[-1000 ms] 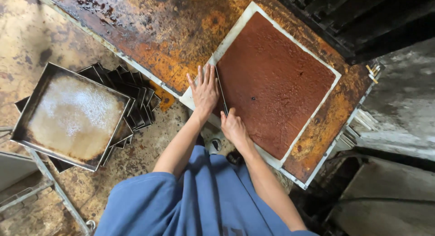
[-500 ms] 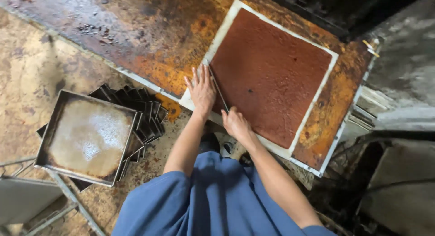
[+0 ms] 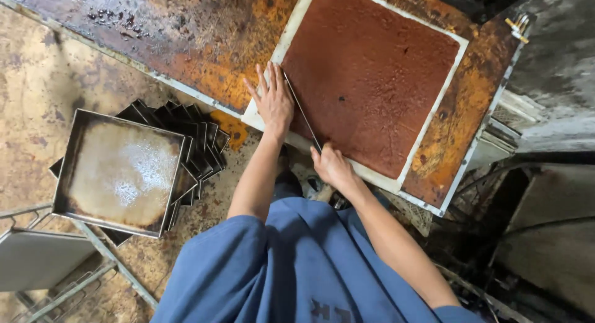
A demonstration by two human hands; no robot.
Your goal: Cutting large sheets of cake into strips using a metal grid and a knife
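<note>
1. The surface (image 3: 186,38), a rust-stained orange and brown metal top, runs across the upper part of the view, its pale front edge slanting from 10 o'clock down toward 4 o'clock.
2. The cake slab (image 3: 369,75), a large flat reddish-brown square, lies on the surface at about 1 o'clock, on a pale sheet (image 3: 291,38) that shows as a light border around it.
3. A stack of square metal trays (image 3: 118,168) sits at 9 o'clock, below the surface edge and well apart from the slab; the top tray is pale and greasy inside, the darker ones fan out beneath it.
4. A metal rack (image 3: 49,261) shows at 8 o'clock.
5. The left hand (image 3: 273,103) lies flat with fingers spread on the slab's near-left border, pressing down beside the blade.
6. The right hand (image 3: 331,165), at the slab's near edge, is closed around the handle end of a thin long knife (image 3: 300,109).
7. The knife's blade runs along the slab's left edge toward 11 o'clock, between the 2 hands.
</note>
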